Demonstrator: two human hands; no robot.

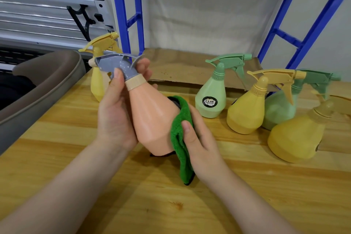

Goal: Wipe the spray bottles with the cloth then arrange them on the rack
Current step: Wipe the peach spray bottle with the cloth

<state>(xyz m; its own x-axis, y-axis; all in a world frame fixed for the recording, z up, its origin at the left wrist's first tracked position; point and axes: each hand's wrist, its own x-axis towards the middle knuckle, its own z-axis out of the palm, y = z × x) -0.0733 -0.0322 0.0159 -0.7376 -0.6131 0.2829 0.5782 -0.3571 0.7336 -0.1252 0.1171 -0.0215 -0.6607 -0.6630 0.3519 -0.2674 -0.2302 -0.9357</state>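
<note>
Fingers (121, 80) grip peach spray bottle (152, 118), grey-headed, cloth-wrapped.

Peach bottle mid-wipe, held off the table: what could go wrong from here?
1. The left hand holds the peach bottle only near its grey trigger head; a hard push from the green cloth in the right hand might twist it loose.
2. A squeezed trigger could spray, if the bottle holds liquid.
3. The yellow bottle and its neighbours stand close to the right forearm; a wide stroke may topple them.
</note>
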